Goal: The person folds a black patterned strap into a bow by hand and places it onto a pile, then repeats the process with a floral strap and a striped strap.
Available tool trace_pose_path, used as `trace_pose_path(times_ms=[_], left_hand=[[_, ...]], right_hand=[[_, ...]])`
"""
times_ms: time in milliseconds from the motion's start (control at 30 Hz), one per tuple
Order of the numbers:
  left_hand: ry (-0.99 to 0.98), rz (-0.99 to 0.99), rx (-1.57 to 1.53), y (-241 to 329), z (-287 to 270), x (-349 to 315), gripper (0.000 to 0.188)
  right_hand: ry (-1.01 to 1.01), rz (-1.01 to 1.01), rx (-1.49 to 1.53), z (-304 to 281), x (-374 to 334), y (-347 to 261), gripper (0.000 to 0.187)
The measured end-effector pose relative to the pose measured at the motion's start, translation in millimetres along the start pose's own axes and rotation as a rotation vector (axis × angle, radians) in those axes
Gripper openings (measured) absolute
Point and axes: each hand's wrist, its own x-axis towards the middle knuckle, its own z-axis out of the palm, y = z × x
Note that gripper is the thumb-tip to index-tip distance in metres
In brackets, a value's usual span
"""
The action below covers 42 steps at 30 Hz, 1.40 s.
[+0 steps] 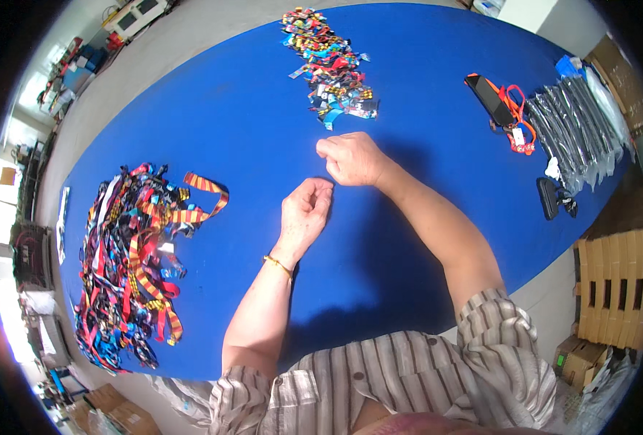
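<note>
Over the middle of the blue table (256, 123), my left hand (307, 210) is closed, fingers curled in against the thumb, with a gold bracelet (278, 267) on its wrist. Just beyond and to its right, my right hand (354, 159) is closed too, knuckles up and thumb side toward the left. The two hands nearly meet. Their curled fingers hide whatever they may hold. Nearest to my right hand, on the far side, lies a long row of small colourful patterned strap pieces (328, 65). Left of my left hand is a large heap of colourful patterned lanyards (129, 268), one red-and-yellow striped loop (209, 199) sticking out.
At the right lie a black phone (490, 99), an orange-red strap (518, 112), a row of dark items in clear plastic (575, 130) and a small black object (547, 199). Cardboard boxes (581, 361) and a wooden pallet (618, 286) stand beyond the table's right edge.
</note>
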Motion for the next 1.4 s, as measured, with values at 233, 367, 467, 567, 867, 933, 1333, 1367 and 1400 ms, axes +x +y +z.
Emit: trace_pose_path(times_ms=[233,367,467,567,867,933,1333,1367,1400], left_hand=[[0.055,0.194,0.228,-11.7,-7.3,8.5,0.014],[0.086,0.261,0.177,-15.6,-5.9,9.3,0.011],[0.072,0.264,0.150,-19.6,-7.0,7.6,0.010],[0.086,0.306,0.109,-20.1,-4.7,6.2,0.010],[0.351,0.353,0.152,-25.1,-17.7,8.3,0.008],[0.518,0.400,0.253,-21.2,-28.1,15.5,0.006],[0.653,-0.143,0.890,-30.0,-119.1,3.1,0.034],[0.629,-0.112,0.890,-32.1,-117.2,3.5,0.027],[0.606,-0.081,0.890,-34.0,-115.9,3.9,0.020]], right_hand=[[0.038,0.186,-0.120,7.5,-0.9,-29.8,0.007],[0.061,0.184,-0.166,11.1,-6.5,-32.7,0.007],[0.068,0.229,-0.162,11.7,-8.7,-39.3,0.008],[0.062,0.257,-0.210,9.9,-12.6,-43.2,0.009],[0.106,0.251,-0.197,13.5,-13.8,-47.1,0.008],[0.099,0.282,-0.198,7.1,-14.8,-47.9,0.008],[0.061,0.364,-0.133,5.4,-16.2,-42.9,0.009],[0.067,0.349,-0.132,5.1,-16.7,-43.0,0.009],[0.068,0.352,-0.131,4.7,-17.2,-43.2,0.009]])
